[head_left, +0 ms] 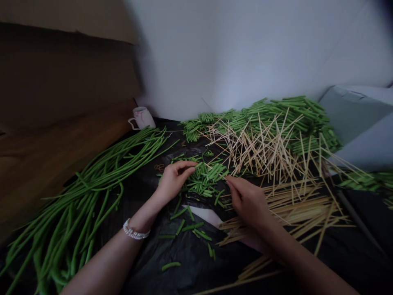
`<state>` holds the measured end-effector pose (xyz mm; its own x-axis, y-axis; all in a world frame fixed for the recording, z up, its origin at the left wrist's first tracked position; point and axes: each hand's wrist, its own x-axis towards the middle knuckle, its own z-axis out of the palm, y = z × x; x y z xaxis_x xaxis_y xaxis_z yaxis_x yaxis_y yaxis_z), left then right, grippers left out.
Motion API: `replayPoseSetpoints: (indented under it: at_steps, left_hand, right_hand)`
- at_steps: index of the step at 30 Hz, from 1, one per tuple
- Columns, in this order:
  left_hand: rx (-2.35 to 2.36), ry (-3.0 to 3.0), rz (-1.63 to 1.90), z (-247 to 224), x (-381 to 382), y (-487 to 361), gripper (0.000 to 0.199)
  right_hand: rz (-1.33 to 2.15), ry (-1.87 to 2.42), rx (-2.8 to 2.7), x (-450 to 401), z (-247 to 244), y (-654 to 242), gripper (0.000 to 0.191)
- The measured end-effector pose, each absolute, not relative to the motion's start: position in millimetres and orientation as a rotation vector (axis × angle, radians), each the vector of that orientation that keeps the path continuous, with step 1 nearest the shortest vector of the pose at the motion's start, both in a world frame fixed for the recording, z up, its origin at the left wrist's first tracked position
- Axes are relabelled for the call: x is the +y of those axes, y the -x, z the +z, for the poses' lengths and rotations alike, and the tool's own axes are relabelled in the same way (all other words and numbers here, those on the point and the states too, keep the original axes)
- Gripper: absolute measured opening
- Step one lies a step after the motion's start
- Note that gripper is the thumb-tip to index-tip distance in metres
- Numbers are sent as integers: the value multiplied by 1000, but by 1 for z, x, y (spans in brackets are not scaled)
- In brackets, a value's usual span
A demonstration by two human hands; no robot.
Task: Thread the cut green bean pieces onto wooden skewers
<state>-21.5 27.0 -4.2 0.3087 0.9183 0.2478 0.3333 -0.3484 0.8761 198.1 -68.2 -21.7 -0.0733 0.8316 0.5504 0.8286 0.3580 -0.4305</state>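
Note:
My left hand (173, 179), with a pearl bracelet (135, 231) at the wrist, has thumb and forefinger pinched at a short green bean piece (199, 164). My right hand (250, 203) is closed, its thumb and forefinger pinching the end of a thin bamboo skewer (209, 166) that points left towards my left fingertips. Below and between both hands lies a heap of cut green bean pieces (204, 182). Several loose pieces (192, 226) are scattered nearer to me. Where the skewer meets the bean piece is too small to make out.
Long whole beans (92, 180) spread along the left. Loose skewers (294, 205) lie at right, and skewered beans (285, 119) are piled behind. A white mug (143, 118) stands at back left, a pale box (359, 119) at back right. Black plastic sheeting (147, 270) covers the surface.

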Motion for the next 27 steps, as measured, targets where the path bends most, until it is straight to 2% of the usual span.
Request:
replayPoseSetpoints:
  at_steps: [4,7,27]
  left_hand:
    - [903,-1191,970,-6,27,18,27]
    - [790,-965,910,-4,25,18,23]
    - [804,-937,874,-3,24,17,26]
  right_hand:
    - [59,1438,-1889,-70,-20,-196,27]
    - [67,1420,-1897,-72,-20,-194,27]
    - [141,1464,-1947,-73,-21,-192,29]
